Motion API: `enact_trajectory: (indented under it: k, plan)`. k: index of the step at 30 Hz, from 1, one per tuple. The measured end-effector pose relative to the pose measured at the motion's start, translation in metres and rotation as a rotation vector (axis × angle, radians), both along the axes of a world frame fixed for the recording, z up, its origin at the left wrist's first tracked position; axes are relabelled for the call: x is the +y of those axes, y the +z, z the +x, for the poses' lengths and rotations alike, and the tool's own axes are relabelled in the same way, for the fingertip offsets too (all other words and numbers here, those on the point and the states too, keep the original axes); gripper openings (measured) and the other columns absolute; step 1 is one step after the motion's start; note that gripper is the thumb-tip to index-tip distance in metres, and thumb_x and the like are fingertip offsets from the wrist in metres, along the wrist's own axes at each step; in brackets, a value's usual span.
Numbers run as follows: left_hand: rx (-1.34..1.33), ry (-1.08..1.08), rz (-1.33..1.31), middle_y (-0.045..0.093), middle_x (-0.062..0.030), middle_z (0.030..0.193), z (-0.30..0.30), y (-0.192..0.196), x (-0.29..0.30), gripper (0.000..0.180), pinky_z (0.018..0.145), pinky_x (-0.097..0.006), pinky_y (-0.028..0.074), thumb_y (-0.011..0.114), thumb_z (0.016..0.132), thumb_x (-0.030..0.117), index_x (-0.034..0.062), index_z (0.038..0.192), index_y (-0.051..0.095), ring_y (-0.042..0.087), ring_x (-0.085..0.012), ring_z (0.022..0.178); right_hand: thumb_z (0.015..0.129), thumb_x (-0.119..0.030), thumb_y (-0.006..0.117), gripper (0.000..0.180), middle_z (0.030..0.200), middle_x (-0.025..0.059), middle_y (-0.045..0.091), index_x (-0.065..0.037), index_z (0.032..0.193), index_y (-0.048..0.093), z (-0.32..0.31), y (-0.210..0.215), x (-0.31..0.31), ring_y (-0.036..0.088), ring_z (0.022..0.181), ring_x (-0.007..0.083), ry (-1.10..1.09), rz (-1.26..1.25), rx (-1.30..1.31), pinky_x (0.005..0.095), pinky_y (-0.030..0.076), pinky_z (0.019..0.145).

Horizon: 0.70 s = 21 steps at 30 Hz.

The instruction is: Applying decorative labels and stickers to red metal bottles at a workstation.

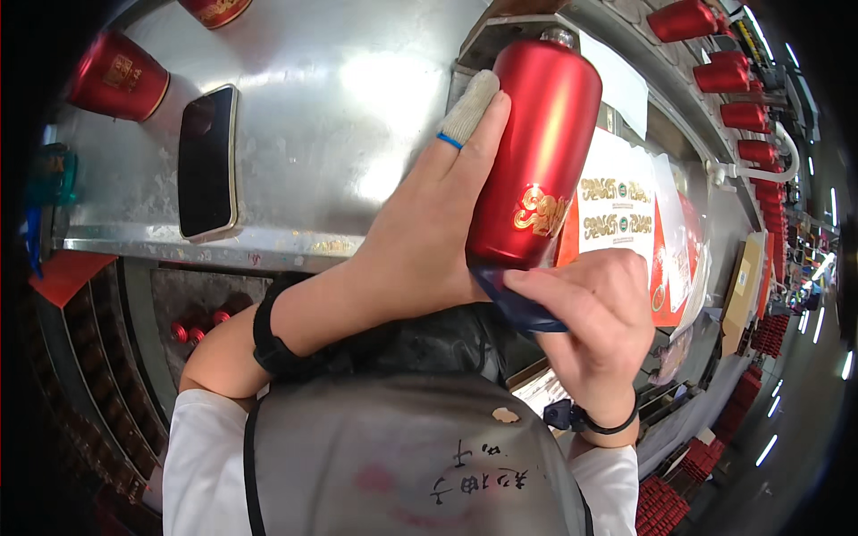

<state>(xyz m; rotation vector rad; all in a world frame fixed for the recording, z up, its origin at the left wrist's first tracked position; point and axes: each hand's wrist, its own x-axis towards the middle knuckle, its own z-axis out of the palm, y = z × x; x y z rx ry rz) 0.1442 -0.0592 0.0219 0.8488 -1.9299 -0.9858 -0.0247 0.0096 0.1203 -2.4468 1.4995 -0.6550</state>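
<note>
A glossy red bottle (545, 134) with gold lettering near its lower end lies tilted, its metal neck pointing away from me. My left hand (429, 214) holds it along its left side, fingers stretched against the wall and thumb hidden; a knitted finger cot (468, 107) with a blue band covers one finger. My right hand (594, 313) pinches a thin dark blue flexible piece (518, 302) between thumb and fingers. That piece touches the bottle's near end, or lies just under it; I cannot tell which.
Sheets with gold printed designs (617, 192) lie right of the bottle. A phone (207, 163) rests on the metal table (313, 116), with a red container (118, 79) beyond it at far left. Along the right, several red bottles (684, 20) sit in a row near a curved white pipe (786, 156).
</note>
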Motion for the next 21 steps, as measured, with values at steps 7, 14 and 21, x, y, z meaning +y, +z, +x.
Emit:
enact_trajectory:
  k: [7, 14, 21]
  plan:
    - [-0.002, -0.004, -0.055, 0.033, -0.0247, 0.15, 0.001, 0.008, 0.0, 0.126, 0.111, -0.046, 0.033, 0.09, 0.063, 0.032, -0.0005, 0.155, 0.01, 0.037, -0.0411, 0.136, 0.076, -0.003, 0.077, 0.023, 0.078, 0.0074, 0.061, -0.002, 0.098, 0.071, -0.017, -0.001, -0.04, 0.054, 0.068, 0.0216, -0.306, -0.099, -0.188, 0.0313, 0.044, 0.063]
    - [-0.04, 0.006, -0.034, 0.031, -0.0251, 0.152, -0.002, 0.011, 0.0, 0.123, 0.113, -0.045, 0.032, 0.089, 0.065, 0.029, 0.0, 0.155, 0.011, 0.033, -0.0407, 0.14, 0.055, -0.008, 0.07, 0.044, 0.081, 0.0017, 0.061, -0.007, 0.099, 0.076, -0.004, -0.01, -0.001, 0.053, 0.071, 0.0193, 0.001, -0.217, 0.089, 0.0307, 0.04, 0.062]
    - [-0.009, 0.002, -0.026, 0.031, -0.0255, 0.152, -0.002, 0.013, -0.001, 0.117, 0.113, -0.045, 0.031, 0.086, 0.069, 0.028, 0.0008, 0.155, 0.012, 0.032, -0.041, 0.141, 0.056, -0.014, 0.066, 0.043, 0.086, 0.0013, 0.062, -0.006, 0.097, 0.076, -0.011, -0.017, -0.012, 0.053, 0.073, 0.0187, 0.027, -0.326, 0.103, 0.0294, 0.042, 0.065]
